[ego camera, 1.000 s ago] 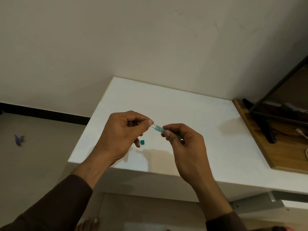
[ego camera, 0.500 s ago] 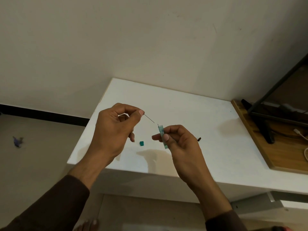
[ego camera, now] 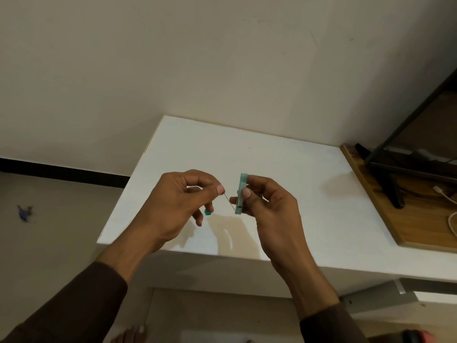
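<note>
My left hand [ego camera: 176, 204] pinches the upper end of a thin metal pin [ego camera: 230, 202] between thumb and forefinger. The pin slants down to the right, and its lower tip meets the bottom of a small pale green case [ego camera: 241, 193]. My right hand [ego camera: 268, 206] holds that case upright between thumb and fingers, above the white table [ego camera: 284, 169]. A small teal cap [ego camera: 207, 213] lies on the table, partly hidden behind my left fingers.
A wooden board [ego camera: 415, 226] lies at the table's right edge, bearing a black monitor stand [ego camera: 393, 189] and a white cable [ego camera: 445, 194]. A beige wall stands behind the table. A small purple object [ego camera: 23, 212] lies on the floor at the left.
My left hand drew the pin out of the green case, then brought its tip back to the case's lower end. My right hand turned the case upright.
</note>
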Demonstrator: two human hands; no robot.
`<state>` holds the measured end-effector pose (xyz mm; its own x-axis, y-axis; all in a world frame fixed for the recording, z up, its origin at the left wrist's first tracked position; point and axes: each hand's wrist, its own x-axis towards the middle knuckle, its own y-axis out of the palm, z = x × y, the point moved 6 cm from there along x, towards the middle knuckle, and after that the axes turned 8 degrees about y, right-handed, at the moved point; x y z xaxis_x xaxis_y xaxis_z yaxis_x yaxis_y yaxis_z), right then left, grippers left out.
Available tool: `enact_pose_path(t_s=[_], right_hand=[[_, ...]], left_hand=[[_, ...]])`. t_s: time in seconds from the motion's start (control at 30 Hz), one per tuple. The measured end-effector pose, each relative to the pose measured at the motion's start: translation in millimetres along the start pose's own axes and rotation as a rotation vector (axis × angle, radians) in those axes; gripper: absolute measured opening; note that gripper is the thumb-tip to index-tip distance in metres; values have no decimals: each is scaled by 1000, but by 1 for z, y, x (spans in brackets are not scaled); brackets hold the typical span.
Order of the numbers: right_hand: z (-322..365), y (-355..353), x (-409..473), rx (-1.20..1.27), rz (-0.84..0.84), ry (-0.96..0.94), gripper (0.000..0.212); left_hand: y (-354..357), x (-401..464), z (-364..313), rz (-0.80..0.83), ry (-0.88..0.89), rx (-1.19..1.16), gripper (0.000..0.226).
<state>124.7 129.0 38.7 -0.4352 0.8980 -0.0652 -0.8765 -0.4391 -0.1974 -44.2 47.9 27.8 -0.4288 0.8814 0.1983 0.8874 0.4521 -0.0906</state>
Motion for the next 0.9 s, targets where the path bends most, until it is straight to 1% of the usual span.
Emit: enact_pose_path(t_s=[0.1,0.17,0.27,0.43,0.5,0.57,0.73,0.8,0.9], right_hand=[[3,0,-1,0,-24,-13,15],[4,2,0,23,-22,-4,12],[4,9,1,36,-8,13,9],[1,15,6,-13,10,34,15],[-3,14,12,-93,-23,27,17],[-12,17,16,-246,-35,11,20],[-33,51,17,-697,70,-47,28],[-36,61,18,-793,88,-80,30],[-38,69,19,-834,96,-88,26]], left_hand=[[10,-3,0,113,10,53,12],[13,-4,0,143,19,79,13],[10,-4,0,124,31,90,13],[-3,-5,1,86,30,115,12],[-16,-6,3,35,11,105,11],[-30,-6,6,-20,-4,101,10],[-41,-7,9,-45,-1,166,10],[-41,-7,10,-38,1,167,12],[-41,-8,11,-24,12,195,13]])
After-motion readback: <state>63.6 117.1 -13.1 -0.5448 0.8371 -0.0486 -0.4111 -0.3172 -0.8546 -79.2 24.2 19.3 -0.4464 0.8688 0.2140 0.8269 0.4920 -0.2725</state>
